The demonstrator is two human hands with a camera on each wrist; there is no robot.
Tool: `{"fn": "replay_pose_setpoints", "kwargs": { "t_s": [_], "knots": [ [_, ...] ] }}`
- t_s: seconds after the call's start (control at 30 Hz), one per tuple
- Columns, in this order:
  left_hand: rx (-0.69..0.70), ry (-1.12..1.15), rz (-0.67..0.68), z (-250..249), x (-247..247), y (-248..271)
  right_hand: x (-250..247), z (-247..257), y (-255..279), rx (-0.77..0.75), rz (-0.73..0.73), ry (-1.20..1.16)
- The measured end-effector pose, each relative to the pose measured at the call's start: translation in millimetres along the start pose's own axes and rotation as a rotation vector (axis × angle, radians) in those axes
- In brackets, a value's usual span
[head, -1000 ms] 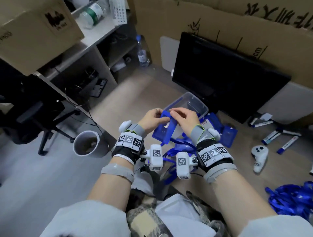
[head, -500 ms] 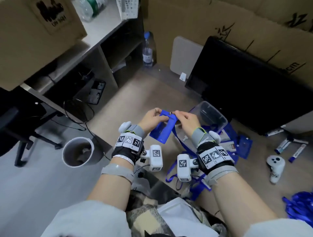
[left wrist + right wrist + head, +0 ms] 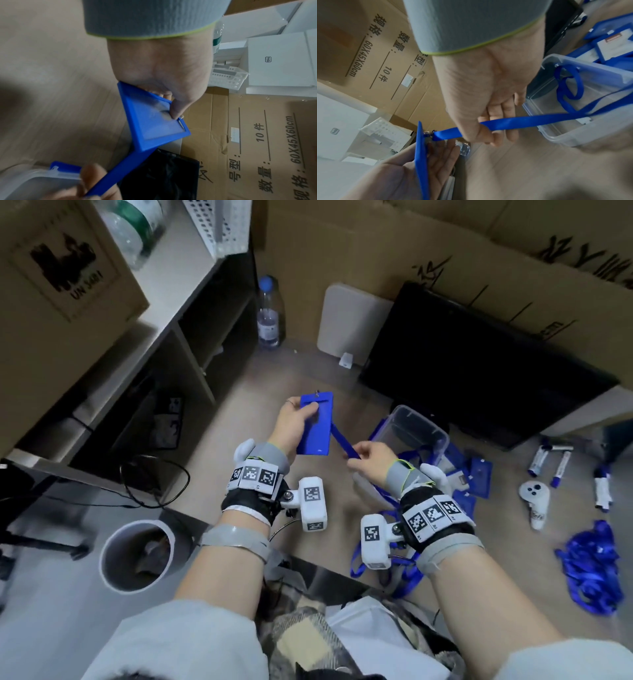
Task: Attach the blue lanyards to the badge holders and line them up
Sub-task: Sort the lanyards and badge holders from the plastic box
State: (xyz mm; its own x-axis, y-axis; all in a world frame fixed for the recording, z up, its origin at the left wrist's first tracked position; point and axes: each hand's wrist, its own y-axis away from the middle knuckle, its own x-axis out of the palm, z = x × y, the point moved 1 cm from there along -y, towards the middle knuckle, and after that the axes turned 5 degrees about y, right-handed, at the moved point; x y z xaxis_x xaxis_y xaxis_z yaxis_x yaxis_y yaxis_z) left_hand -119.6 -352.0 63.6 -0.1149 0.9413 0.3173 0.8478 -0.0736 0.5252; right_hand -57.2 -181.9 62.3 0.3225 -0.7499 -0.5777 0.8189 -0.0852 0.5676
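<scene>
My left hand (image 3: 294, 422) holds a blue badge holder (image 3: 317, 424) up over the floor, thumb on its front and fingers behind it (image 3: 154, 121). A blue lanyard (image 3: 342, 441) is clipped to the holder's top edge (image 3: 429, 134) and runs down behind it. My right hand (image 3: 368, 457) pinches that strap (image 3: 505, 122) a short way below the holder. The strap trails on toward the clear plastic box (image 3: 416, 428) and loops near my lap. More blue badge holders (image 3: 474, 479) lie on the floor by the box.
A pile of loose blue lanyards (image 3: 592, 566) lies at the right. Markers (image 3: 551, 460) and a white controller (image 3: 536, 503) are on the floor. A black monitor (image 3: 479, 371) leans on cardboard boxes. A water bottle (image 3: 270, 313), shelving and a grey bin (image 3: 137, 556) stand at left.
My left hand has lifted the badge holder away and turned it upright. My right hand has slid off the holder down along the strap, drawing it taut. The head view has tipped downward.
</scene>
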Motion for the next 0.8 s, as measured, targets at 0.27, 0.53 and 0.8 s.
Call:
{"fn": "replay_pose_setpoints", "kwargs": {
  "t_s": [0.27,0.53,0.8],
  "knots": [
    [0.077,0.022,-0.061,-2.7,-13.6,-16.2,3.7,2.3,-4.0,-0.001,-0.158,-0.239],
    [0.104,0.096,-0.056,-3.9,-35.9,-16.1,33.2,25.2,-17.0,-0.089,0.182,-0.225],
    [0.138,-0.167,-0.114,-34.5,-52.6,-7.1,28.0,66.2,-59.0,-0.231,-0.012,-0.235]
  ]
}}
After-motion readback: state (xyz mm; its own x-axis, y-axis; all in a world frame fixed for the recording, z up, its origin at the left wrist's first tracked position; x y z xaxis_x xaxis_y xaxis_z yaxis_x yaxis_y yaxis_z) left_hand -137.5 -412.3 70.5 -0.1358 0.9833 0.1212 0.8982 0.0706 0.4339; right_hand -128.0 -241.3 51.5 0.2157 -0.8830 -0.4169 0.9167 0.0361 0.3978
